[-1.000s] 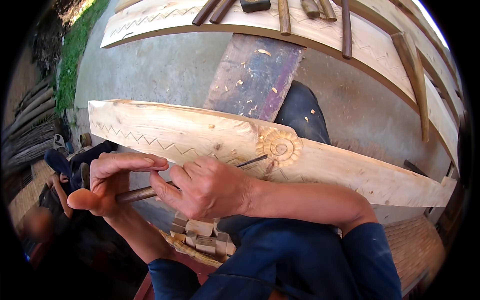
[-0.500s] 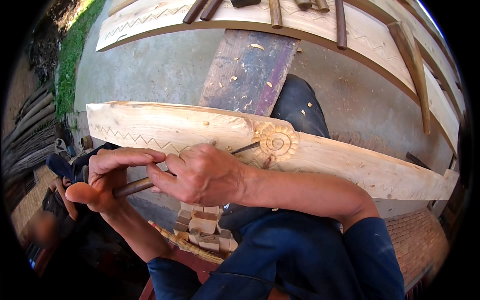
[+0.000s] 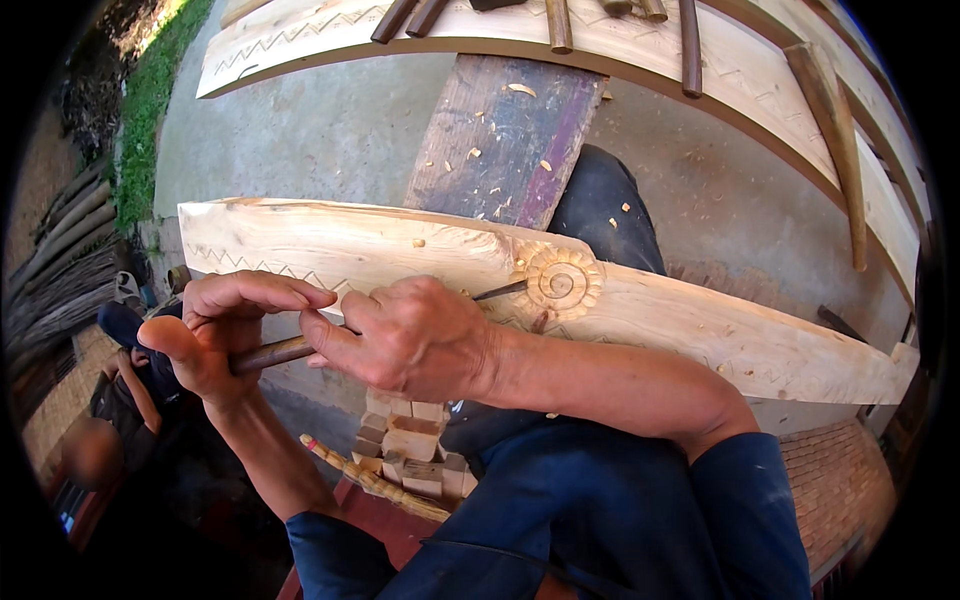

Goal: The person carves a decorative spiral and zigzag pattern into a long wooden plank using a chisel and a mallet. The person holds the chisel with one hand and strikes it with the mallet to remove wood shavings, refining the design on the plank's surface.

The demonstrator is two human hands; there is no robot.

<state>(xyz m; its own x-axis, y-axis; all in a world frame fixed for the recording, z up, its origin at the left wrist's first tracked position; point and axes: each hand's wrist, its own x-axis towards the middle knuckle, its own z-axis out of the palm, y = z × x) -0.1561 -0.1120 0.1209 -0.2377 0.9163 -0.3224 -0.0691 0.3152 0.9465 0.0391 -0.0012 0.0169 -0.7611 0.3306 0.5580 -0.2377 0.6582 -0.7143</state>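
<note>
Across my lap lies a pale wooden board (image 3: pixel 340 236) with a zigzag line cut along it and a round, petalled flower carving (image 3: pixel 563 286) near its middle. My right hand (image 3: pixel 418 332) is closed around a carving chisel (image 3: pixel 270 354), hiding the middle of it. The dark blade points right, its tip at the flower's left edge. Behind the handle's butt end is my left hand (image 3: pixel 225 325), its palm against the wood. Its thumb stands up and its fingers are stretched forward, not wrapped round the handle.
Beyond the board, a worn plank (image 3: pixel 490 135) carries wood shavings. Across its far end lies another zigzag-carved board (image 3: pixel 310 50) with several tool handles and a tapered wooden piece (image 3: pixel 830 140) on it. Small wooden blocks (image 3: pixel 410 440) are stacked below my hands. A person (image 3: pixel 125 400) is at the left.
My left hand and the chisel's butt end have moved slightly up and away from me; my right hand has shifted a little with them. The tip remains at the flower's edge.
</note>
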